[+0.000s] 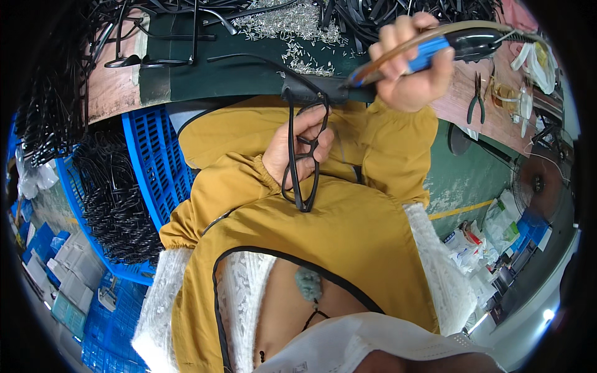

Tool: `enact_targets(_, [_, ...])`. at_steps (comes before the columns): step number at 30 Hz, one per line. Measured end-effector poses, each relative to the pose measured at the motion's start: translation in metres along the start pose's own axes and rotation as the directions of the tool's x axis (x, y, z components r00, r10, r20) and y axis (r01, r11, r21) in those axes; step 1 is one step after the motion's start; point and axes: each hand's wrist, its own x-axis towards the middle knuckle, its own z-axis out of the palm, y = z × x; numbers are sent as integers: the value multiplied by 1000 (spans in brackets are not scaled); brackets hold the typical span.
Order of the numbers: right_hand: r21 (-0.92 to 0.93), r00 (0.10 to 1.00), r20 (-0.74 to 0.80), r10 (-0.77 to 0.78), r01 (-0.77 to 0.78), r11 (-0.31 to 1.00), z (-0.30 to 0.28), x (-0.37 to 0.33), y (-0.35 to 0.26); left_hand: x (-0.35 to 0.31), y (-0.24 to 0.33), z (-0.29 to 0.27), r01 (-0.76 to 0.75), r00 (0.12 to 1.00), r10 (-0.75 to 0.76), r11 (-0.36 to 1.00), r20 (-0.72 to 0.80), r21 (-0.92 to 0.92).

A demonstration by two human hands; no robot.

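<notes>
My left hand (pixel 287 149) is closed around a black eyeglass frame (pixel 295 180) just in front of the bench edge. One temple arm reaches up over the dark bench mat; the other points toward me. A dark block (pixel 333 91) at the bench edge touches or lies just behind the frame's hinge; I cannot tell which. My right hand (pixel 413 74) grips a blue and black electric screwdriver (pixel 430 52), its cord running off to the right. The tool slants down to the left, its tip close to the block and apart from the hinge.
Small shiny pieces (pixel 292 31) are heaped on the dark green mat (pixel 249 78), with black eyeglass parts (pixel 373 22) behind. Pliers (pixel 476 102) and a clear cup (pixel 507 93) sit to the right. A blue basket (pixel 158 161) of black frames (pixel 112 193) stands at left.
</notes>
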Motion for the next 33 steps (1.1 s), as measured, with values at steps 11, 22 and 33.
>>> enact_targets(11, [-284, 982, -154, -112, 65, 957, 42, -22, 26, 2, 0, -2, -36, 993, 39, 999, 107, -26])
enact_targets(22, [-269, 990, -123, -75, 40, 962, 44, -19, 26, 8, -1, -11, -26, 965, 55, 993, 255, -114])
enact_targets(33, [95, 911, -339, -233, 279, 955, -9, 54, 12, -35, 46, 10, -459, 879, 389, 847, 277, 268])
